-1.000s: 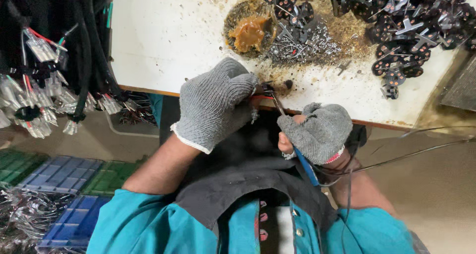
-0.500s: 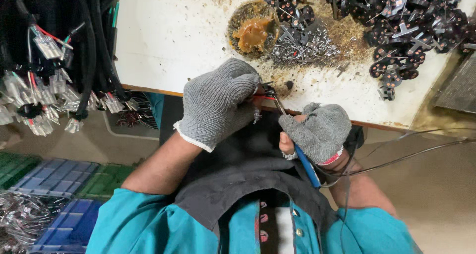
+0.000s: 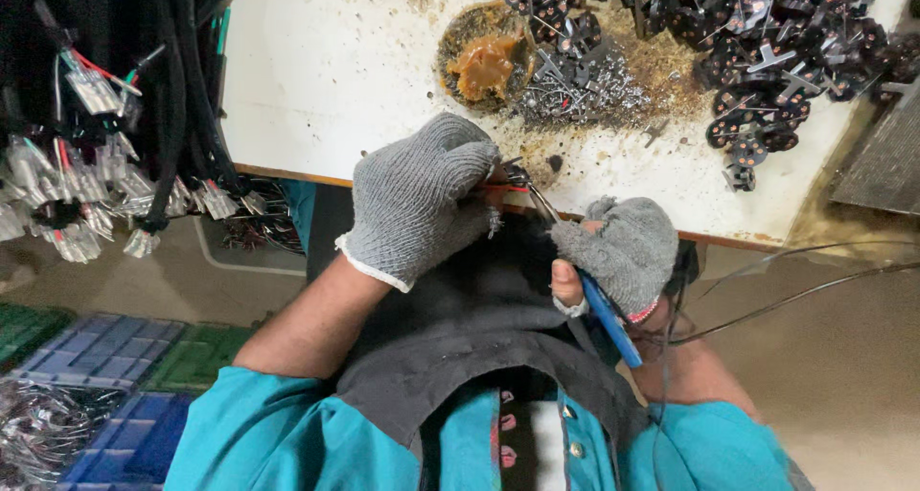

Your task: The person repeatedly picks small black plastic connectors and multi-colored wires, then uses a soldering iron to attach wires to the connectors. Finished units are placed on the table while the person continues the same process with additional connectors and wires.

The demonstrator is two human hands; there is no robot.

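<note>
Hands in grey knit gloves meet at the near edge of a stained white counter (image 3: 316, 79), seen from above. The left hand (image 3: 422, 199), at the centre of the frame, is curled into a loose fist around something small at its fingertips; the glove hides the piece, and only a thin red-orange wire (image 3: 503, 188) shows beside it. The right hand (image 3: 618, 247), just right of centre and slightly lower, is closed on a soldering iron (image 3: 604, 314) with a blue handle. Its slim metal tip (image 3: 537, 199) slants up and left to the spot at the left fingertips; whether it touches there is hard to make out.

Higher on the counter, at the top centre, sits a round tin (image 3: 484, 60) holding amber paste. To its right lies a heap of thin silvery wire scraps (image 3: 585, 93), and beyond that, across the upper right, a pile of small black parts (image 3: 767, 60) runs off the top edge. A grey ribbed slab (image 3: 886, 160) is cut off at the right edge.

Bundles of black cables with white connectors (image 3: 96, 156) hang at the upper left, partly out of frame. Blue and green trays (image 3: 105, 352) sit on the floor at the lower left. The person's teal sleeves (image 3: 268, 433) and dark apron (image 3: 470, 328) fill the bottom.
</note>
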